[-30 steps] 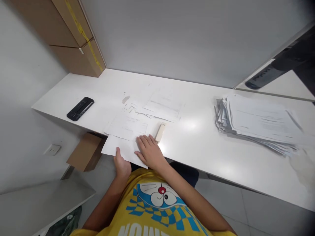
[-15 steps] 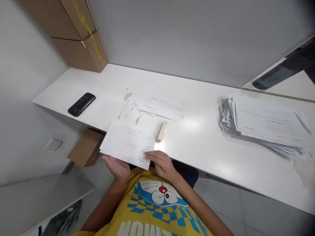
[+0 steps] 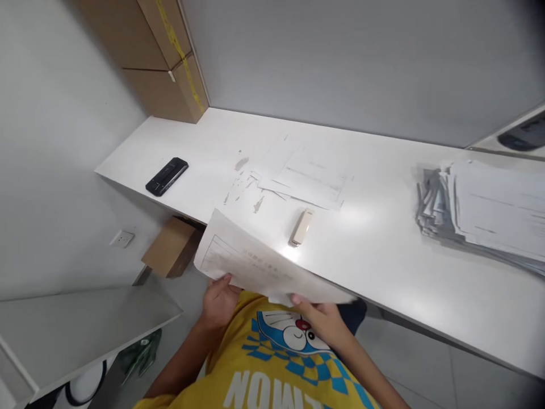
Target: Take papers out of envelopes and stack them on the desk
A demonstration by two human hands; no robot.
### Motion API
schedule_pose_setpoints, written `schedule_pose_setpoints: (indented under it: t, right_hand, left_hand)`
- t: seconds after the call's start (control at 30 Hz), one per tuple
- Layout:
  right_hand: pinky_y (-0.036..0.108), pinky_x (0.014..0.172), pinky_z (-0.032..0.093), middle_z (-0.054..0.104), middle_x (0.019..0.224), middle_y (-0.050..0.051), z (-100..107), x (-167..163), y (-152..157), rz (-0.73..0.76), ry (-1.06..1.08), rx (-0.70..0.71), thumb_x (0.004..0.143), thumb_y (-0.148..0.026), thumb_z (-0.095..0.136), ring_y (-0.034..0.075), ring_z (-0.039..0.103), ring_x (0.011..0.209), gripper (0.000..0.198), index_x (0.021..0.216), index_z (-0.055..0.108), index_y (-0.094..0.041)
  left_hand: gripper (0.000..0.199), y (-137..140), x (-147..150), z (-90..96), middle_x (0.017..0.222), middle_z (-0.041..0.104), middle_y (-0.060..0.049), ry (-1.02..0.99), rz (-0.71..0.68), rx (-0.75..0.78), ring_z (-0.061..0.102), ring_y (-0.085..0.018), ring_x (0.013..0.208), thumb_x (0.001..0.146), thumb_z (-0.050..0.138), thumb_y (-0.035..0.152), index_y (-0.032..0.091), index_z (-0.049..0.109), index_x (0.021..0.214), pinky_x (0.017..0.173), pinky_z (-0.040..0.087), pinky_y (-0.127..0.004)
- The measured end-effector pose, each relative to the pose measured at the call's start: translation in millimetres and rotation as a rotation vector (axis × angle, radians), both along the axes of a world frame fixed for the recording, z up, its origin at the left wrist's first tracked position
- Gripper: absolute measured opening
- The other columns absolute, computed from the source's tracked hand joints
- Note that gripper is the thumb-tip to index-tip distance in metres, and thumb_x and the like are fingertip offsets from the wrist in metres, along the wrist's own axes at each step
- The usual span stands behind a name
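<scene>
A printed sheet of paper [image 3: 251,255] is held tilted and slightly curved in front of the desk edge. My left hand [image 3: 221,298] grips its lower left edge, thumb on top. Further right, my right hand [image 3: 319,318] pinches the lower edge; the fingers behind the paper are hidden. Whether more than one sheet is in my hands cannot be made out. Just beyond the paper, a small cream-coloured stapler [image 3: 302,227] lies on the white desk [image 3: 374,238]. Behind it rest a few loose printed papers [image 3: 310,176].
A black phone-like device [image 3: 167,176] lies at the desk's left. An uneven stack of papers [image 3: 498,210] sits on the right. Cardboard boxes [image 3: 170,94] stand in the back left corner, and another carton [image 3: 170,247] is below the desk. Grey scuffs mark the desktop.
The paper has swung from lying nearly flat to tilted and curved, and moved right. Both hands now grip its lower edge, the left thumb on top. The view has shifted.
</scene>
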State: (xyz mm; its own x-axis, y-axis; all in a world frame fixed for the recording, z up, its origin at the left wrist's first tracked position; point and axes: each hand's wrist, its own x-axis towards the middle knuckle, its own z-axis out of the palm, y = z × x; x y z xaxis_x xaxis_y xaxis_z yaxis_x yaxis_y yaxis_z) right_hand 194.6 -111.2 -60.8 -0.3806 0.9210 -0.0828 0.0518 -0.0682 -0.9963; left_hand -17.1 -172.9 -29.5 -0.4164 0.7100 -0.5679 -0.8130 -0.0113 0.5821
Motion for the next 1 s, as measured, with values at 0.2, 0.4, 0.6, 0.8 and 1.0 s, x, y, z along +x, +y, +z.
schedule_pose_setpoints:
  t: [0.2,0.4,0.6,0.8,1.0]
  right_hand:
    - [0.046,0.084,0.059,0.075,0.095,0.008,29,20,31,-0.282,-0.068,0.288,0.089,-0.041,0.062,0.027,0.07,0.091,0.021,0.094,0.073,-0.025]
    - [0.047,0.088,0.058,0.072,0.105,0.01,10,4,41,-0.301,-0.095,0.418,0.094,-0.043,0.052,0.026,0.069,0.101,0.026,0.107,0.065,-0.024]
    - [0.048,0.094,0.054,0.066,0.119,0.013,-3,3,35,-0.275,-0.164,0.426,0.091,-0.04,0.057,0.028,0.064,0.113,0.034,0.122,0.057,-0.024]
    - [0.041,0.084,0.058,0.07,0.107,0.009,6,7,8,-0.209,-0.235,0.386,0.096,-0.036,0.047,0.026,0.068,0.101,0.025,0.109,0.065,-0.025]
    - [0.033,0.066,0.058,0.074,0.094,0.007,-4,32,-10,-0.265,-0.228,-0.021,0.088,-0.049,0.06,0.026,0.07,0.084,0.031,0.102,0.067,-0.022]
  left_hand:
    - [0.01,44,-22,7.8,0.09,0.072,-0.008,0.453,0.069,0.185,0.065,-0.03,0.112,0.071,0.071,0.02,0.019,0.067,0.08,0.099,0.051,-0.041]
    - [0.031,81,-33,-12.9,0.102,0.072,-0.014,0.669,-0.1,0.266,0.065,-0.031,0.111,0.081,0.064,0.043,0.016,0.071,0.096,0.101,0.046,-0.041]
    - [0.06,106,1,-21.8,0.074,0.068,-0.007,0.788,0.133,0.301,0.066,-0.021,0.078,0.09,0.038,0.07,0.018,0.067,0.088,0.083,0.048,-0.035]
    - [0.056,88,7,17.3,0.05,0.044,0.003,0.962,0.254,0.163,0.043,-0.012,0.046,0.094,0.039,0.064,0.02,0.06,0.066,0.053,0.037,-0.025]
    - [0.04,56,-9,21.5,0.074,0.063,-0.004,1.044,0.1,0.052,0.057,-0.016,0.068,0.092,0.053,0.053,0.018,0.069,0.08,0.062,0.043,-0.024]
